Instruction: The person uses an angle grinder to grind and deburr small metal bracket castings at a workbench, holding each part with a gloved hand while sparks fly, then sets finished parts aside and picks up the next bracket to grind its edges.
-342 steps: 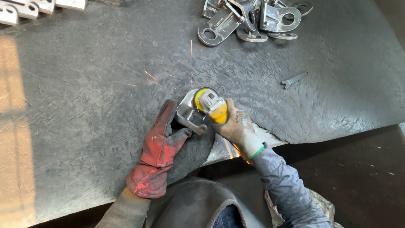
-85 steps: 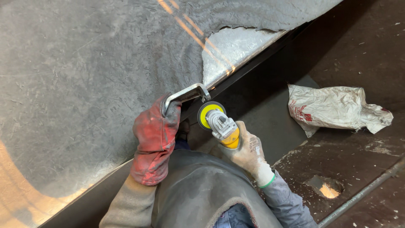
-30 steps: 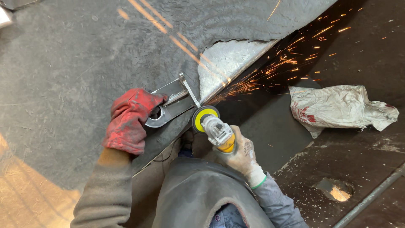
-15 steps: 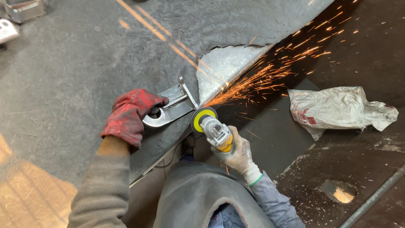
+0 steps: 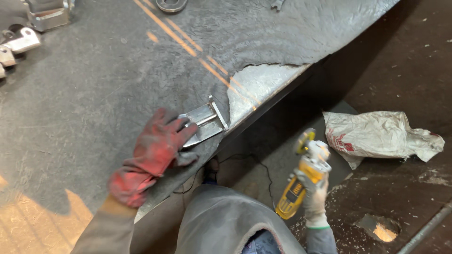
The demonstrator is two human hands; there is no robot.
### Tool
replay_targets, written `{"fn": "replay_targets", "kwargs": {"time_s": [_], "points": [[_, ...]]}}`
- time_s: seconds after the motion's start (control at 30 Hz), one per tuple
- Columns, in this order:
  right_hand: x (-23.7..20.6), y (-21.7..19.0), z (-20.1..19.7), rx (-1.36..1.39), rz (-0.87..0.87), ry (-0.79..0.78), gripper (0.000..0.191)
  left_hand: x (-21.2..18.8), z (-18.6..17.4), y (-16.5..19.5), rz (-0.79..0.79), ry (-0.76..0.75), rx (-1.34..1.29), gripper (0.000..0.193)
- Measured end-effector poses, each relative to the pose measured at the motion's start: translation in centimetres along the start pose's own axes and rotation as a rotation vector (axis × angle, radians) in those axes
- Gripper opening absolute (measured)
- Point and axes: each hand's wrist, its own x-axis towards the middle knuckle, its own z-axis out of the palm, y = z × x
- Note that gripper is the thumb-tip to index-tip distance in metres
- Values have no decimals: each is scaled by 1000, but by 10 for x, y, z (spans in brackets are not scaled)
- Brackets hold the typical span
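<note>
Right hand (image 5: 314, 197) grasps yellow grinder (image 5: 303, 176); steel bracket (image 5: 205, 121) flat.

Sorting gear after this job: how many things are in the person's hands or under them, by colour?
Red: 1, the glove on the left hand
Pale: 1, the glove on the right hand
Yellow: 1, the angle grinder
Bare metal: 1, the bracket
Total: 4
</note>
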Motion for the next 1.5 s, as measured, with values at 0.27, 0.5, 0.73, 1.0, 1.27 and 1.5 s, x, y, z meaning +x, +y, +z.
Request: {"fn": "replay_targets", "kwargs": {"time_s": [0.27, 0.5, 0.73, 1.0, 1.27, 1.5], "points": [[-15, 1, -26, 74, -9, 149, 47, 6, -18, -34, -168, 147, -447, 44], [-20, -1, -21, 39, 4, 122, 46, 72, 12, -18, -305, -50, 41, 26], [-14, -12, 8, -188, -161, -129, 60, 29, 20, 40, -229, 89, 333, 9], [-26, -75, 89, -704, -281, -404, 65, 18, 13, 62, -180, 136, 539, 15], [-29, -111, 144, -845, -261, -499, 60, 20, 14, 63, -202, 108, 480, 19], [-29, -102, 140, -838, -283, -481, 62, 19, 13, 49, -153, 100, 395, 18]]}}
